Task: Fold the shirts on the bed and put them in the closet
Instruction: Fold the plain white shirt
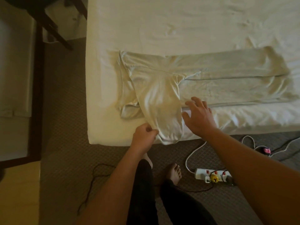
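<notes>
A pale cream long-sleeved shirt [219,75] lies spread along the near edge of the white bed [162,21], its body running to the right. One sleeve [160,104] is drawn down over the bed's front edge. My left hand [144,137] pinches that sleeve's edge near the cuff. My right hand [199,116] hovers with fingers spread just right of the sleeve, at the shirt's lower hem line.
A white power strip [212,175] with plugs and cables lies on the brown carpet beside my bare foot [173,173]. A dark wooden chair [53,25] stands at the far left, next to a dark-framed piece of furniture [36,95].
</notes>
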